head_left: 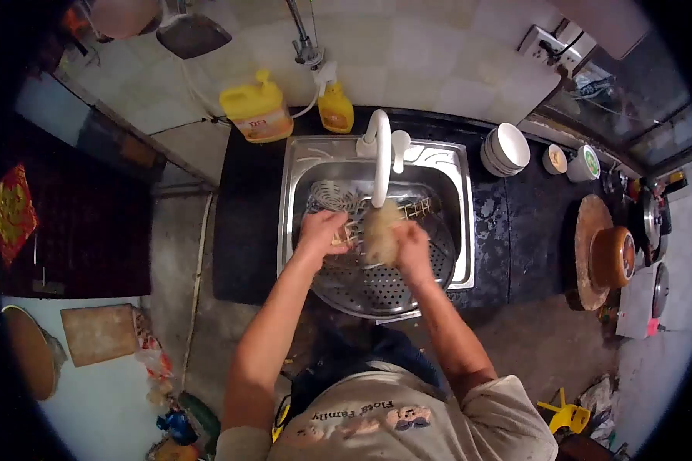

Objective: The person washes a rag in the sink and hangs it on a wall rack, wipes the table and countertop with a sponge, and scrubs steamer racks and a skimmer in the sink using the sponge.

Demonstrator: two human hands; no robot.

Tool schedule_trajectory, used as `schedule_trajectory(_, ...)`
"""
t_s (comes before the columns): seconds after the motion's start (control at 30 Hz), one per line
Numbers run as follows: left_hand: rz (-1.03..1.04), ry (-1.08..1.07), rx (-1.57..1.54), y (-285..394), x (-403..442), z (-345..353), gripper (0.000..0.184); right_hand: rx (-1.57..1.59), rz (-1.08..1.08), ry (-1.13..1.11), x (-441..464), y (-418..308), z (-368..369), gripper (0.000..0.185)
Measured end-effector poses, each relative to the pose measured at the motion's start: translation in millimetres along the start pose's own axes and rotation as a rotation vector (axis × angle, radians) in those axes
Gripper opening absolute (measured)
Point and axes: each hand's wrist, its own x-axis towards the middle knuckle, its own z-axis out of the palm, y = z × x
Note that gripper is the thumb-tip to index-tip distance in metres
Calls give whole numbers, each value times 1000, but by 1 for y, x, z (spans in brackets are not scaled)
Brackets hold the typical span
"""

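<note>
Over the sink [467, 253], my right hand [413, 250] is closed on a tan, fibrous loofah [380, 234], which is slightly blurred. My left hand [323, 234] is curled around part of a slatted rack, its fingers close to the loofah. The rack's ladder-like end [419, 207] shows to the right behind the loofah; its middle is hidden. A pale coiled piece [334, 196] lies just beyond my left hand, and I cannot tell whether it joins the rack. Below both hands, a round perforated metal steamer tray [377, 290] rests tilted over the sink's near edge.
A white faucet [382, 157] arches over the basin. Behind stand a yellow jug [257, 107] and a yellow spray bottle [335, 107]. To the right are stacked white bowls [507, 150], small tubs [583, 164] and a round wooden board [588, 253] on the black counter [488, 230].
</note>
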Motion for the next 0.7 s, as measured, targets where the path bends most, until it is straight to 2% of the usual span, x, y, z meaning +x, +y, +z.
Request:
schedule_trajectory(0.07, -4, -73, 44, 9, -18, 3, 28, 297, 133, 97, 14, -17, -28, 31)
schedule_trajectory(0.13, -46, -230, 123, -8, -7, -8, 29, 193, 193, 231, 40, 12, -70, 35)
schedule_trajectory(0.17, -67, -308, 163, -13, -5, -11, 29, 131, 145, 189, 33, 13, -75, 32)
schedule_trajectory(0.27, -47, -269, 256, -19, -12, -7, 27, 185, 276, 158, 5, 19, -55, 29)
schedule_trajectory(0.3, -12, -272, 273, -19, -10, -5, 27, 171, 400, 97, 11, 46, -55, 26)
schedule_trajectory(0.33, 38, -228, 348, -19, -12, 0, 27, 233, 343, 43, 14, 72, -44, 22)
schedule_trajectory(0.4, 140, -140, 496, -19, -25, 13, 27, 309, 354, 98, 23, 86, -19, 18)
schedule_trajectory(0.43, 119, -85, 589, -18, -32, 21, 26, -22, 162, 110, 29, 97, -19, 18)
schedule_trajectory(0.5, 382, -29, 796, -44, -27, 17, 26, -684, -225, 130, 41, 119, -22, 20)
schedule_trajectory(0.53, 519, 5, 890, -53, -24, 17, 26, -794, -284, 44, 42, 113, -28, 22)
schedule_trajectory(0.57, 135, -50, 504, -30, -45, 22, 26, -904, -344, -43, 39, 95, -35, 25)
schedule_trajectory(0.6, 62, -82, 360, -34, -41, 18, 26, -1012, -403, -131, 35, 76, -39, 27)
schedule_trajectory(0.63, -10, -112, 213, -42, -34, 9, 26, -986, -338, -153, 24, 42, -36, 24)
schedule_trajectory(0.7, -125, -194, -56, -60, -22, -6, 24, -808, -468, -173, 8, 25, -38, 24)
